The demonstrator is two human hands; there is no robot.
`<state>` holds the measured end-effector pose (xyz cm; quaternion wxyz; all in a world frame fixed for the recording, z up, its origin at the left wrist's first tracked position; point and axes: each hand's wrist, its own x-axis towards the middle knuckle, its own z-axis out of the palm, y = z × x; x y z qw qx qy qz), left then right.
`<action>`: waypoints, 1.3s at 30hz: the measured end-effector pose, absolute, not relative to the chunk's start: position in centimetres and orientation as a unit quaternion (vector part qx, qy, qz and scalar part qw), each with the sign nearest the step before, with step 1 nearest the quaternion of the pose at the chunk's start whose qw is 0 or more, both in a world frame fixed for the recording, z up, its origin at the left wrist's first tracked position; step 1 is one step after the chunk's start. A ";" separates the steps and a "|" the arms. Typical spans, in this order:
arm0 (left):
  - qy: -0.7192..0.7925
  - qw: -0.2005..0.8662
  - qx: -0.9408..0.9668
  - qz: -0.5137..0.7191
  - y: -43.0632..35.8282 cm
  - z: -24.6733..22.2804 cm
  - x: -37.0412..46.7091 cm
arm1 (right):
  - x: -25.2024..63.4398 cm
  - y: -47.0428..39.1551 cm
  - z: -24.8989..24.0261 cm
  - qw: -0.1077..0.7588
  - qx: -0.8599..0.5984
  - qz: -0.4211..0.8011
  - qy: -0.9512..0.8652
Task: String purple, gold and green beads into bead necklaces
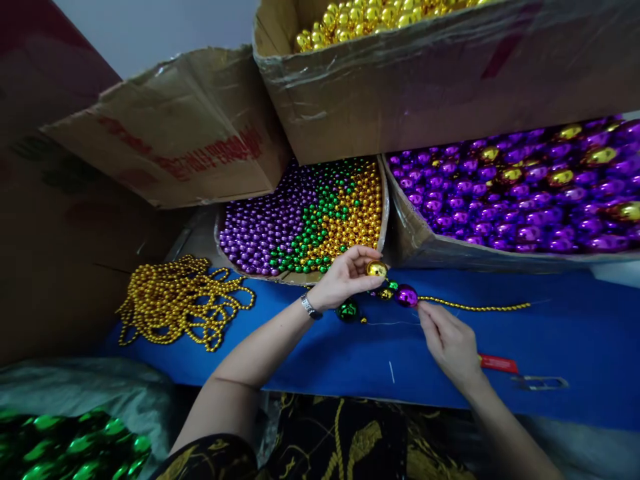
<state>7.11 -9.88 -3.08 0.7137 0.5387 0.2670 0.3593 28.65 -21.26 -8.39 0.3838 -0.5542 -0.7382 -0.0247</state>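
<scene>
My left hand, with a watch at the wrist, is closed on a large gold bead at the tips of thumb and fingers. Beside it, small green and gold beads lead to a large purple bead. My right hand pinches at the lower right of the purple bead; what its fingertips hold is too small to make out. A string of small gold beads runs right from the purple bead. Under my left hand hangs a large green bead, with a thin thread trailing right.
Gold bead strands lie in a pile on the blue table. Behind are a box of mixed beads, a box of purple beads and stacked cartons. Near the right front lie a red-handled tool and metal snips.
</scene>
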 end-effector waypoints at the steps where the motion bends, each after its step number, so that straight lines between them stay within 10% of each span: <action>1: 0.266 0.720 0.527 0.364 -10.0 -3.4 7.1 | 28.6 -21.3 -8.6 0.385 -0.556 -0.020 -0.736; 22: 0.286 0.750 0.455 0.386 -11.1 -4.4 6.1 | 27.4 -22.0 -8.4 0.381 -0.592 0.051 -0.708; 29: 0.247 0.709 0.574 0.326 -11.9 -3.2 4.9 | 26.8 -21.6 -10.5 0.406 -0.566 0.324 -0.640; 35: 0.443 0.290 0.781 0.331 -7.3 -0.9 -0.9 | 26.6 -21.3 -10.5 0.473 -0.565 0.377 -0.561; 39: 0.558 0.031 0.821 0.119 -2.5 -1.8 -4.0 | 26.7 -21.2 -10.3 0.483 -0.571 0.382 -0.542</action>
